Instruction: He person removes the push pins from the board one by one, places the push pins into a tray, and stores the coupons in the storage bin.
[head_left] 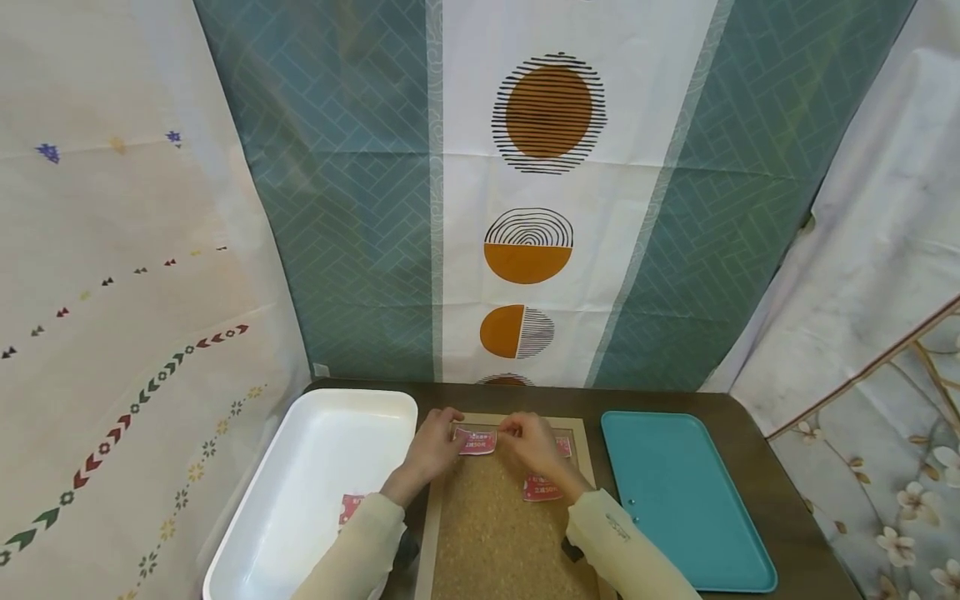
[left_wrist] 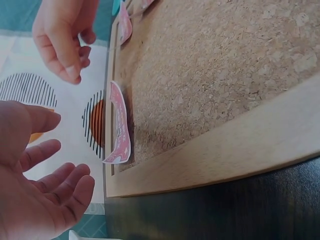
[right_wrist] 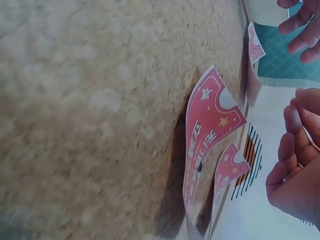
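Note:
A pink paper coupon [head_left: 476,442] lies at the top left of a wood-framed cork board [head_left: 487,533], its ends curling up in the left wrist view. My left hand [head_left: 437,446] is at its left end, fingers spread and loosely bent in the left wrist view [left_wrist: 47,180]. Just past the coupon's right end is my right hand [head_left: 531,442], fingers curled and fingertips close together; I cannot tell whether they pinch something small. Two more coupons are on the board's right side, a nearer one [right_wrist: 205,135] and a farther one [right_wrist: 229,170], partly hidden by my right arm in the head view.
A white tray [head_left: 300,467] stands left of the board, with a pink coupon [head_left: 349,507] in it beside my left sleeve. To the right, a teal tray [head_left: 690,500] holds tiny shiny bits near its left edge. Patterned cloth [head_left: 360,250] hangs behind the dark table [head_left: 795,533].

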